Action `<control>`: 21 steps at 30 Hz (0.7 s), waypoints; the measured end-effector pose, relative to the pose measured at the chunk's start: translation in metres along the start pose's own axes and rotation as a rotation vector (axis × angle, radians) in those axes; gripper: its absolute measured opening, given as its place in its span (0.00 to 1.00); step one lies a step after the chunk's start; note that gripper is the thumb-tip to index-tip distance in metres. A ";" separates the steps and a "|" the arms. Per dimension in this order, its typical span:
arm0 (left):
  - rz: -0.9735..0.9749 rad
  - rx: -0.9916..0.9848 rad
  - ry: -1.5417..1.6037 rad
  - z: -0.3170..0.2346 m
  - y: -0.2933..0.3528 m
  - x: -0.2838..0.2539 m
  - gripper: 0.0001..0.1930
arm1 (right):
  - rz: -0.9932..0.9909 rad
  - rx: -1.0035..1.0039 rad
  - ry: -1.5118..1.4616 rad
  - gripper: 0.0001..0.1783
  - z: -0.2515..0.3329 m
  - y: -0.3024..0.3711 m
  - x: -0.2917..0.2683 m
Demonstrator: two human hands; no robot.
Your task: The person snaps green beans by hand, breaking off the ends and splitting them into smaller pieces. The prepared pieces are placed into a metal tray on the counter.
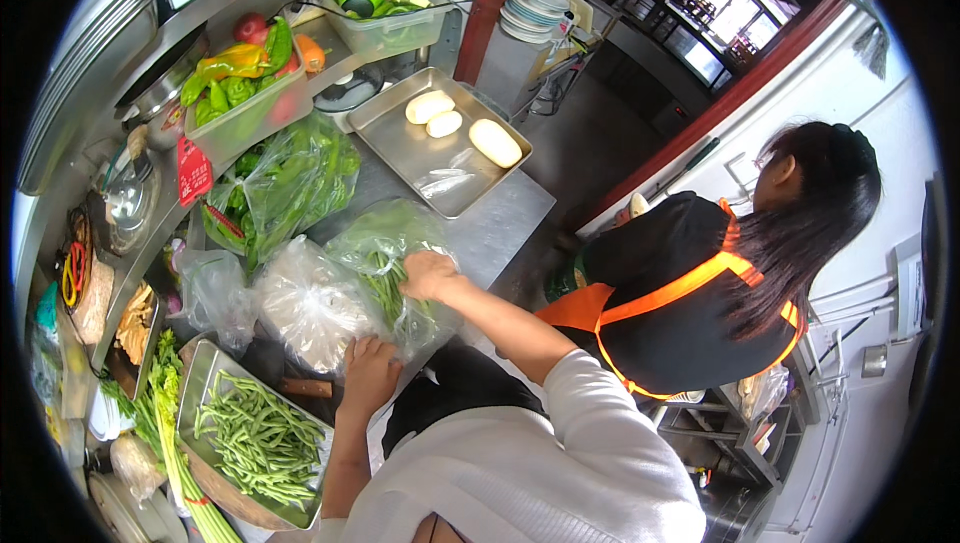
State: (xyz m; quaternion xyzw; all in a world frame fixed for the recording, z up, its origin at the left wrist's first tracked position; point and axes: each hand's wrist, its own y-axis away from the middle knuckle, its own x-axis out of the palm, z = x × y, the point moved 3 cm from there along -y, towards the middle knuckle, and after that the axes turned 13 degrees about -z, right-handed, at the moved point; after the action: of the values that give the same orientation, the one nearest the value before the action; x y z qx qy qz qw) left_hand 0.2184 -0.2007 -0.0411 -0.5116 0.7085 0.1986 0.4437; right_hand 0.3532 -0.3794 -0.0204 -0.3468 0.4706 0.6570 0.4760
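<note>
A clear plastic bag of green beans (381,279) lies near the middle of the steel table. My right hand (428,277) reaches into it from the right, fingers curled round some beans; the fingertips are partly hidden. To the left, my left hand (370,371) rests at the near edge of the plastic, its fingers slightly bent and apart. It touches the side of a bulging, whitish plastic bag (312,293), whose contents I cannot make out. A steel tray (196,383) heaped with loose green beans (258,440) sits left of my left forearm.
A metal tray (400,158) with peeled pale vegetables (494,144) stands at the far side. Bagged green peppers (290,178) and a tub of mixed peppers (255,108) are behind. Celery (185,473) lies at the left. A person in an orange-strapped apron (690,293) stands close on my right.
</note>
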 end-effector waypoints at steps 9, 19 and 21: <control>-0.194 -0.115 0.440 0.003 -0.017 -0.046 0.29 | -0.302 -0.138 -0.138 0.23 0.037 0.097 -0.047; -0.555 -0.311 1.374 -0.044 -0.058 -0.105 0.25 | -0.570 -0.504 -0.149 0.17 0.110 0.132 -0.070; -0.499 -0.316 1.406 -0.043 -0.053 -0.115 0.22 | -0.431 -0.458 -0.163 0.18 0.117 0.137 -0.067</control>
State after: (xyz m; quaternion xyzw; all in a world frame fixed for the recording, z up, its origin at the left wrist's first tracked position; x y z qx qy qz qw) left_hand 0.2575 -0.1906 0.0861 -0.7200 0.6509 -0.1810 -0.1588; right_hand 0.2423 -0.3030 0.1162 -0.4829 0.1864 0.6555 0.5500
